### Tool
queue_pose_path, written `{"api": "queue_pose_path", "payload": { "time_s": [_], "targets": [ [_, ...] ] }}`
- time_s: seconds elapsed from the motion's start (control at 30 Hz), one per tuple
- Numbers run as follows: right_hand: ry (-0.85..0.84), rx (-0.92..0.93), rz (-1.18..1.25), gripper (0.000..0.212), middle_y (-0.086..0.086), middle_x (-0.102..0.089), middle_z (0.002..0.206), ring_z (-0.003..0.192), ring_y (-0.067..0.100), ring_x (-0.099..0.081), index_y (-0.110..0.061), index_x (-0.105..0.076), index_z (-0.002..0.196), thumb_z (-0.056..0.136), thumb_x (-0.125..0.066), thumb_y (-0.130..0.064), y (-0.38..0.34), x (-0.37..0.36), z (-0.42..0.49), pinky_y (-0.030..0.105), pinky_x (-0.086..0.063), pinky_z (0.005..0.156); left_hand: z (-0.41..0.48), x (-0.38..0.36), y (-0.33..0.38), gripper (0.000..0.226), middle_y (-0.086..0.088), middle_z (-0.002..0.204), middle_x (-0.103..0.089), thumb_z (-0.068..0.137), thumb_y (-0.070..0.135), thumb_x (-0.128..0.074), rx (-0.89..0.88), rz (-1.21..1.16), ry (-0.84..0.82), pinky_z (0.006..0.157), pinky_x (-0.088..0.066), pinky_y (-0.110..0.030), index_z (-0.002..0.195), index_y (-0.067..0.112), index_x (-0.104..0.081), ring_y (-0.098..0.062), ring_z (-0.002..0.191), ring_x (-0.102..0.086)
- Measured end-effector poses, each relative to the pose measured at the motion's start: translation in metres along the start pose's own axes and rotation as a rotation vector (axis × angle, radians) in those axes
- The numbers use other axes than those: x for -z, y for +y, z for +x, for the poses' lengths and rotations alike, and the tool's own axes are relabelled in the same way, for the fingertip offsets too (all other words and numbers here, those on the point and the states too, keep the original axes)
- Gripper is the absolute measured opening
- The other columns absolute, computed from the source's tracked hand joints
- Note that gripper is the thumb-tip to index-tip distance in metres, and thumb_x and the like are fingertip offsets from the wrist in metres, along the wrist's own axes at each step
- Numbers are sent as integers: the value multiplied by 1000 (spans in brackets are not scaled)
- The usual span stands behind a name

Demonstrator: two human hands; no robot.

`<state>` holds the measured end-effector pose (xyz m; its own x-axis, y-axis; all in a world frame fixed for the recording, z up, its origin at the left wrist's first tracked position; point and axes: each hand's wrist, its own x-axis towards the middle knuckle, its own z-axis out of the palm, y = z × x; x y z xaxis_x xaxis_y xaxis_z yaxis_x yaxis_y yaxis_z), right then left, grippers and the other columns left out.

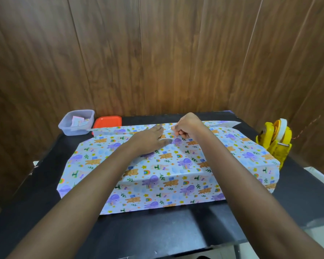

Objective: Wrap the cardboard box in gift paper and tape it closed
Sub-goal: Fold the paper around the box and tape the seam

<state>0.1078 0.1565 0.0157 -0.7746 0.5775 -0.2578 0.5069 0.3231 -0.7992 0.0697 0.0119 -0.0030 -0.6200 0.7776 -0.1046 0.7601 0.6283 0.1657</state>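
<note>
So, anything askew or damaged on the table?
Nothing spilled or torn. The gift paper has its far flap askew, white underside poking out at the right end. The orange lid sits beside the clear tub, not on it.

A black table [157, 230] carries a sheet of gift paper [176, 171] folded over a hidden box; it lies under the fingers [158, 129] of the left hand [151, 136] and spreads wide to both sides; left of the fingers sit a clear tub [76, 122] and, just beside it, an orange lid [107, 122]; far to their right stands a yellow tape dispenser [274, 141].
</note>
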Motion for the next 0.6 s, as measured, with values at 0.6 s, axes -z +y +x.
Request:
{"api": "queue_pose_path", "payload": {
  "time_s": [0.6],
  "targets": [
    [18, -137, -137, 33, 7, -54, 58, 44, 10, -37, 1, -53, 61, 94, -53, -4, -17, -11, 7, 19, -32, 41, 2, -3, -4, 68, 7, 159, -3, 95, 58, -27, -14, -4, 43, 111, -24, -35, 151, 26, -5, -14, 145, -13]
  ]
}}
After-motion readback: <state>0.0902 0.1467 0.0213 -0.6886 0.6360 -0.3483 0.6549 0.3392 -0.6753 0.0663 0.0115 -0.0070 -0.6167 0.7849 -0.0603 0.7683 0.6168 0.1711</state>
